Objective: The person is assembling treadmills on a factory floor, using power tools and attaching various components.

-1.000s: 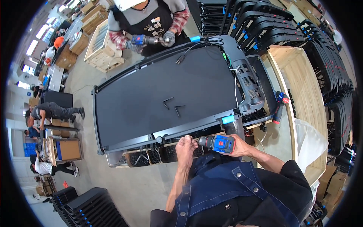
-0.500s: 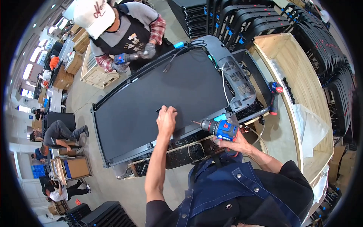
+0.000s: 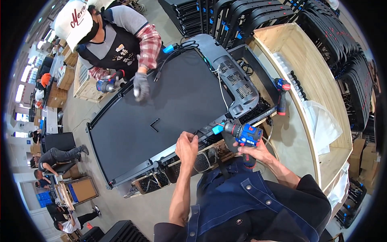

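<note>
My right hand [image 3: 258,152] grips a blue and black cordless drill [image 3: 246,134] by its handle, its bit pointing left above a light-blue tab [image 3: 218,128] on the near rail. My left hand [image 3: 187,150] is closed in a pinch at the near rail [image 3: 169,155] of a treadmill-like deck; whatever the fingertips hold is too small to make out. On the dark flat belt [image 3: 133,141] lies a small black L-shaped piece [image 3: 155,125], away from both hands. A grey motor cover [image 3: 229,70] sits at the deck's right end.
Across the deck a co-worker holds another drill [image 3: 105,85] and reaches a gloved hand [image 3: 141,86] over the belt. A third drill [image 3: 281,96] rests by the wooden crate [image 3: 318,80] on the right. Bins of small parts [image 3: 151,181] stand under the near rail. Black frames [image 3: 246,16] are stacked behind.
My left hand has left the belt for the near rail, leaving the L-shaped piece lying there. The co-worker's drill has lowered and one gloved hand now reaches over the belt.
</note>
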`<state>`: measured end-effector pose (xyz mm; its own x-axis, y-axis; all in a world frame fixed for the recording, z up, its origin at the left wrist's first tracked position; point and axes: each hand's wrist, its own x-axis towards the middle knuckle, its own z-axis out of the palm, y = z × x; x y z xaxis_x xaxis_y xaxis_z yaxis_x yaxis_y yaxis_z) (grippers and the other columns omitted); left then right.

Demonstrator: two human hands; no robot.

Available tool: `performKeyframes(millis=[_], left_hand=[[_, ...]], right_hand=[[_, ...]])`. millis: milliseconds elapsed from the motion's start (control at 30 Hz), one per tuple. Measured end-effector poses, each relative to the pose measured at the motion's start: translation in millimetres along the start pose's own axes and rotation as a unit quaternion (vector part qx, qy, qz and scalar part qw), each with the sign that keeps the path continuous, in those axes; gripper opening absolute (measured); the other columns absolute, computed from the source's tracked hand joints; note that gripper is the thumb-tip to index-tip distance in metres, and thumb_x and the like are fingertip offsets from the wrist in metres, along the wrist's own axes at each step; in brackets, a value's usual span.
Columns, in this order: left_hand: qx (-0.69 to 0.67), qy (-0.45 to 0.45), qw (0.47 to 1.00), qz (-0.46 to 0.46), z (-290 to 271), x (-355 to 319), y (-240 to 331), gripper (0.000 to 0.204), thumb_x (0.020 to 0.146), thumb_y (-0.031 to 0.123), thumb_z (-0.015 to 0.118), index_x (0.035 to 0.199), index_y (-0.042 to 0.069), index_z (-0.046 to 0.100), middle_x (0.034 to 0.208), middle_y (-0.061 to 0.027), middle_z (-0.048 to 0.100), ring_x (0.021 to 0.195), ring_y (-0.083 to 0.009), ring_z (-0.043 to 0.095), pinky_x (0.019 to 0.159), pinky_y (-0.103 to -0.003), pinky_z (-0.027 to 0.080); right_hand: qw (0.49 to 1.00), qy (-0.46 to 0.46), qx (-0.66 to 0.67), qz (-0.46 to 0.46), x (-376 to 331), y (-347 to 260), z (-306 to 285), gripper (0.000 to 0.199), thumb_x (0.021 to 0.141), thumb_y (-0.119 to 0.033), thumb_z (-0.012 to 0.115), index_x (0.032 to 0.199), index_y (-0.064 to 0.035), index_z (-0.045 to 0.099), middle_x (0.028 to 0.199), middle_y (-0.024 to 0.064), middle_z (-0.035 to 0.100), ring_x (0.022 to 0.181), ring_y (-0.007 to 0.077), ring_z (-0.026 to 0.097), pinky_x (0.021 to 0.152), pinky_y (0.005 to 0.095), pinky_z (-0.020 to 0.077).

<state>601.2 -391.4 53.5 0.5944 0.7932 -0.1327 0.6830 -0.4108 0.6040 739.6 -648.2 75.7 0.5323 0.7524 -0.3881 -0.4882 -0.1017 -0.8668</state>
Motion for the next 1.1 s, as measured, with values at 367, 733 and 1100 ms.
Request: performKeyframes(millis=[367,733,1100], left_hand=[[0.136,-0.153,0.978,0.031,-20.6,42.5,18.7,0.02,0.078,0.021,0.078,0.085,0.003,0.073,0.088,-0.0215,0.073,0.089,-0.0406,0.071,0.08,-0.049,0.055],[0.022,-0.026,0.997,0.062,2.8,20.5,9.0,0.018,0.083,0.014,0.072,0.081,0.001,0.061,0.084,-0.0198,0.07,0.079,-0.0426,0.068,0.071,-0.053,0.053],[0.054,-0.009,0.898,0.437,7.4,61.0,5.6,0.01,0.083,0.005,0.067,0.089,0.005,0.059,0.09,-0.0098,0.053,0.09,-0.0283,0.059,0.078,-0.042,0.052]], right_hand=[[0.998,-0.057,-0.01,0.007,0.9,-4.5,-7.0,0.05,0.084,0.003,0.074,0.13,-0.0024,0.054,0.103,0.0104,0.071,0.084,0.0154,0.069,0.074,0.0321,0.0592],[0.986,-0.064,-0.156,-0.017,11.2,-26.8,-10.6,0.057,0.081,-0.002,0.079,0.133,-0.0031,0.055,0.11,0.0113,0.073,0.099,0.0156,0.07,0.084,0.0344,0.06],[0.948,-0.062,-0.312,-0.021,28.6,-43.3,-3.7,0.038,0.077,-0.009,0.08,0.11,-0.0014,0.063,0.089,0.0034,0.068,0.074,0.0155,0.062,0.073,0.0345,0.055]])
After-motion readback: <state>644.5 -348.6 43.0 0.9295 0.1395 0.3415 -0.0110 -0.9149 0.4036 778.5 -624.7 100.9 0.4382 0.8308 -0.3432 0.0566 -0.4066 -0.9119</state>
